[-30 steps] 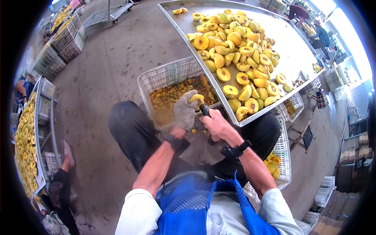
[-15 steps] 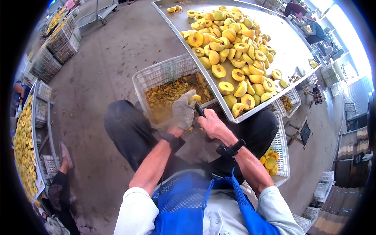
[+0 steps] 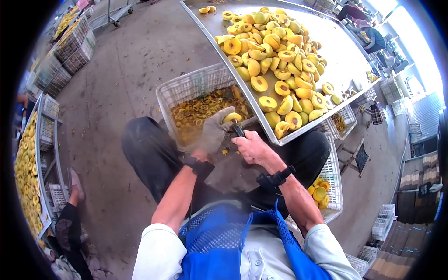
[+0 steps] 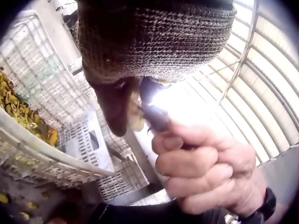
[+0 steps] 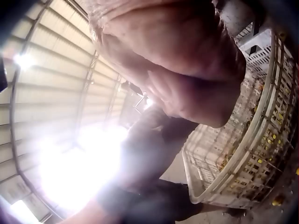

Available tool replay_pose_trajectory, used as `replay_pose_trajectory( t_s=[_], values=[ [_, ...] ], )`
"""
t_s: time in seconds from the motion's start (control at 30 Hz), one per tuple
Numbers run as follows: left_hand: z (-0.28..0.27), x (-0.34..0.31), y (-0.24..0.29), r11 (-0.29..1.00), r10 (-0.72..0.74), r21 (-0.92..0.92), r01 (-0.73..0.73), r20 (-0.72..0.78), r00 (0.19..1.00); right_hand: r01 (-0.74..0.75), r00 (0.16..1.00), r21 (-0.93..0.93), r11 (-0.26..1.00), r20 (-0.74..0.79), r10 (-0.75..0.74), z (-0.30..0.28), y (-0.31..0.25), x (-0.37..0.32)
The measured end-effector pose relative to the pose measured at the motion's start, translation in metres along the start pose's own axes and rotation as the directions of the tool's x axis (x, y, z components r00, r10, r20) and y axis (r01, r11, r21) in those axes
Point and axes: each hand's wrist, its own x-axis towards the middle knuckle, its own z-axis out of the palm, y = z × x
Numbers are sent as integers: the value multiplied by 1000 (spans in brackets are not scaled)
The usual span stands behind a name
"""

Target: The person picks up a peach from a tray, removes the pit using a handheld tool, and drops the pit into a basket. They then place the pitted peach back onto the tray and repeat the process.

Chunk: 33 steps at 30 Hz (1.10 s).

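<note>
L hand [image 3: 214, 134], gloved, pinches a yellow fruit half [image 3: 232, 117] over the crate [image 3: 196, 79] of scraps, same as 1 s ago; R hand [image 3: 254, 148], bare, stays wrapped round the dark-handled tool [image 3: 238, 130], tip at the half's edge. Bench [image 3: 337, 53] w/ fruit heap [image 3: 280, 58], just beyond, sits slightly further L in head view than before.

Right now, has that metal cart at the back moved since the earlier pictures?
Yes. The cart has moved left in the head view: its wheel is now nearer the stacked crates.
</note>
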Motion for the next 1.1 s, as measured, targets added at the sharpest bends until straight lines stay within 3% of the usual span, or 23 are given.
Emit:
replay_pose_trajectory(
  t_s=[0.17, 0.23, 0.27, 0.3, 0.33, 0.37, 0.43, 0.47, 0.5, 0.53, 0.57, 0.67, 0.7, 0.73, 0.77, 0.87, 0.93, 1.03, 1.1],
  values=[
    [-7, -2, -4, 990, 5, -144, 10, 105, 995, -3, 999, 87, 996, 43, -1, -3, 7, 2],
    [-7, -4, -3, 972, -70, -216, 97, 131, 989, -5, 999, 116, 993, 54, -1, -8, 25, 12],
    [-7, -4, -2, 972, -70, -215, 97, 129, 989, 423, 863, -430, 798, -76, -499, -15, 44, 27],
    [-7, -5, 3, 970, -79, -216, 107, 134, 988, 509, 506, -835, 207, 96, -857, -12, 47, 30],
    [-7, -6, 6, 969, -89, -218, 120, 144, 986, 461, 560, -849, 257, 54, -827, -12, 50, 29],
    [-5, -7, 4, 968, -89, -218, 120, 147, 985, 459, 560, -850, 259, 51, -827, -15, 53, 28],
    [-3, -6, 0, 974, -43, -218, 68, 114, 992, 297, 892, -568, 767, -122, -436, -5, 30, 7],
    [-3, -5, -1, 973, -44, -219, 69, 116, 992, 296, 892, -568, 768, -123, -435, -6, 25, 4],
    [-3, -4, 0, 978, -36, -198, 61, 127, 991, 205, 973, -215, 955, -65, -223, -8, 21, 1],
    [-3, -4, 1, 983, -28, -178, 53, 138, 990, 26, 997, 151, 988, 73, -37, -10, 19, -1],
    [-3, -5, 2, 982, -30, -181, 56, 141, 990, 23, 997, 152, 988, 69, -34, -12, 21, -2],
    [-3, -7, 16, 877, -221, -388, 284, 200, 954, -28, 982, 299, 954, 186, -30, -11, 22, -3],
    [-4, -7, 18, 876, -223, -387, 286, 201, 954, 83, 996, 8, 997, 31, -83, -4, 22, -4],
    [-5, -7, 19, 866, -243, -389, 315, 224, 944, 140, 979, -297, 945, -100, -177, 0, 21, -4],
    [-6, -9, 19, 854, -263, -390, 344, 246, 933, 138, 980, -297, 945, -98, -173, 0, 24, -4],
    [-6, -7, 5, 876, -214, -380, 296, 242, 946, 159, 981, -250, 955, -69, -182, -3, 25, -3],
    [-5, -9, 18, 864, -255, -378, 333, 243, 936, 20, 996, 151, 988, 87, -33, -7, 20, -7],
    [-6, -6, 21, 825, -319, -405, 394, 242, 916, -34, 974, 305, 952, 225, -37, -16, 23, -2],
    [-10, -1, 10, 865, -205, -399, 304, 271, 941, -56, 971, 322, 945, 239, -24, -19, 25, 1]
  ],
)
